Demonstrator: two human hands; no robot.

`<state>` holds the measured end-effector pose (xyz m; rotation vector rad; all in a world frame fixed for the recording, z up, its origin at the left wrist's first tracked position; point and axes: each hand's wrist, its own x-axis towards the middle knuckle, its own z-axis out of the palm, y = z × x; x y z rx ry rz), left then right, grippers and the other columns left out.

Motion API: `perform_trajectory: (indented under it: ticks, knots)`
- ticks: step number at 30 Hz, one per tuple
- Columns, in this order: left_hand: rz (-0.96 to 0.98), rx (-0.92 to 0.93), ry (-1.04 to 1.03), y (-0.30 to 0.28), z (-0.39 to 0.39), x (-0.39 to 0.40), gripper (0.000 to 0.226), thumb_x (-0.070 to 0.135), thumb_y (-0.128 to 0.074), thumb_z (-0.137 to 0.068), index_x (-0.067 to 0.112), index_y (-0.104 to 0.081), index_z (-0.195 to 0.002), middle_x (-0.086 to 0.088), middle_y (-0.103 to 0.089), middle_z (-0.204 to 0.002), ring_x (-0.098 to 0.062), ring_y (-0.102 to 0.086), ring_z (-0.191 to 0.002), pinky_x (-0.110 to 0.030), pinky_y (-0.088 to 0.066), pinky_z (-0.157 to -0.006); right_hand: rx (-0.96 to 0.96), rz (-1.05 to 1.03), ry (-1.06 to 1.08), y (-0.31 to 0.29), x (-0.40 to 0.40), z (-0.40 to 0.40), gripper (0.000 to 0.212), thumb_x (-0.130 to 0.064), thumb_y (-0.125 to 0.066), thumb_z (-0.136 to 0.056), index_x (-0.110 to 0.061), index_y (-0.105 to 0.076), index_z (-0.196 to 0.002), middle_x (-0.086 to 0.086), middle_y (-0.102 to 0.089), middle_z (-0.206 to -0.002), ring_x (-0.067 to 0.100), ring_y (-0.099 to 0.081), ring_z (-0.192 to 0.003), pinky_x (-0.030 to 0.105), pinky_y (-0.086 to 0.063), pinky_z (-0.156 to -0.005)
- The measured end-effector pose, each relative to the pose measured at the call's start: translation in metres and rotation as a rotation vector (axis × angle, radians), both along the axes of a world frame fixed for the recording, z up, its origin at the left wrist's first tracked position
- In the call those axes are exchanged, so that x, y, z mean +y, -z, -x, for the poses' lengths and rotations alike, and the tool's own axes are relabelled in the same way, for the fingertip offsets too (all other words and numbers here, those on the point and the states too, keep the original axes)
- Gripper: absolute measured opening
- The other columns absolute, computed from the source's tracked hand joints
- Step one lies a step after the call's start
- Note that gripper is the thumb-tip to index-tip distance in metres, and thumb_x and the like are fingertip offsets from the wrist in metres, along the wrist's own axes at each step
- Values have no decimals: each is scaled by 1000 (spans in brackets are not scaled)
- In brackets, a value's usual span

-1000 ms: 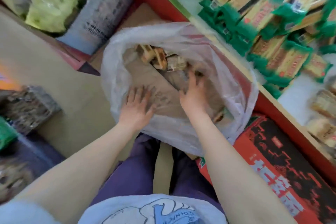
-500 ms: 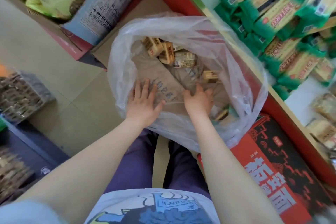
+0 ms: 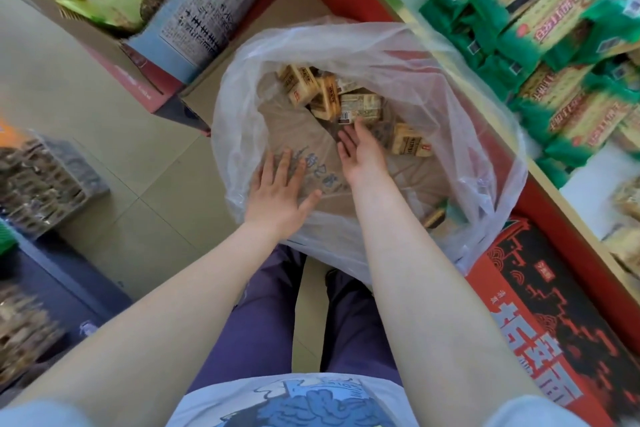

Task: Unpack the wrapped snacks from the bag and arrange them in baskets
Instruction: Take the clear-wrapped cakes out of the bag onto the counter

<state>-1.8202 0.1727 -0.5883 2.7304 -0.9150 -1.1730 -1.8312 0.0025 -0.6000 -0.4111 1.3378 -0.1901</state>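
The right hand reaches deep into the clear plastic bag with its fingers loose and slightly spread, gripping nothing; its fingertips sit just beside the nearest brown wrapped snack without closing on it. The left hand lies flat, fingers straight, pressing the near side of the bag down against the brown cardboard inside.

Only a small cluster of snacks lies at the far side of the bag, with one more packet just right of the right hand and another scrap of wrapper low by the right forearm. The bag looks nearly emptied, so the unpacking seems far along, with these last handfuls left to lift out.

To the right, a shelf bin holds green packets and, lower down, pale brown ones, blurred. Whether those brown ones match the bag's snacks I cannot tell. A wire basket of dark packets stands well apart on the left.
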Motion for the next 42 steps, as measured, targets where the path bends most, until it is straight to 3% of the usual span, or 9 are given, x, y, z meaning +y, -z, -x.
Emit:
perform_trajectory:
  ticks: [4, 9, 20, 23, 26, 30, 33, 37, 42]
  knots:
    - [9, -1, 0, -1, -1, 1, 72, 66, -24, -99, 30, -10, -160, 0, 8, -168, -25, 15, -153, -41, 10, -122, 99, 18, 9, 2, 0, -8, 21, -31, -72, -91, -13, -67, -99, 0, -67, -86, 12, -63, -80, 22, -50, -68]
    - [7, -1, 9, -1, -1, 2, 71, 65, -24, -100, 31, -9, -160, -1, 8, -168, -25, 15, -153, -40, 9, -122, 85, 9, 50, 6, 0, -19, 43, -32, -73, -91, -11, -59, -127, 5, -66, -122, 16, -63, -99, 24, -52, -68]
    - [30, 49, -44, -3, -2, 4, 69, 66, -22, -99, 34, -14, -159, 3, 6, -168, -21, 14, -153, -39, 9, -122, 103, 48, 49, -16, 9, 15, 27, -20, -72, -93, -10, -57, -113, 4, -66, -93, 15, -68, -82, 24, -54, -68]
    - [40, 158, -135, -12, -12, 4, 69, 67, -19, -99, 33, -21, -159, 2, -2, -169, -21, 6, -154, -44, -1, -123, 122, 87, -36, -43, 15, 50, 16, -17, -71, -93, -14, -56, -99, 5, -67, -97, 18, -68, -82, 30, -57, -73]
    - [193, 191, -320, -42, -18, -6, 82, 77, -14, -93, 24, -43, -149, -8, -38, -157, -30, -31, -146, -45, -30, -116, 72, 140, -164, -82, 18, 83, 13, -15, -68, -95, -16, -58, -103, 8, -68, -106, 21, -69, -85, 37, -60, -80]
    - [438, 421, -581, -102, -1, -51, 59, 64, -54, -90, 29, -56, -138, 6, -57, -140, -15, -54, -127, -34, -42, -106, -40, 306, -330, -136, 8, 121, 24, -14, -62, -99, -4, -62, -121, 15, -71, -111, 25, -71, -92, 34, -62, -70]
    - [576, 618, -690, -140, 28, -101, 44, 48, -74, -80, 24, -69, -116, -7, -73, -113, -21, -72, -96, -42, -60, -83, -29, 533, -402, -178, -19, 154, 22, -10, -59, -100, -2, -65, -119, 8, -71, -102, 4, -70, -76, 20, -55, -62]
    - [643, 518, -602, -184, 82, -177, 13, 23, -70, -93, 13, -69, -101, -7, -72, -85, -10, -68, -61, -25, -55, -54, 214, 1012, -589, -217, -65, 218, 35, -29, -71, -92, -19, -64, -125, -8, -61, -118, 0, -58, -102, 14, -45, -87]
    - [607, 603, -306, -221, 182, -277, 24, 40, -76, -79, 22, -68, -92, -11, -74, -90, -24, -71, -73, -37, -61, -65, 414, 1171, -556, -249, -119, 328, 47, -31, -79, -85, -20, -59, -126, -5, -57, -118, 10, -55, -107, 21, -45, -93]
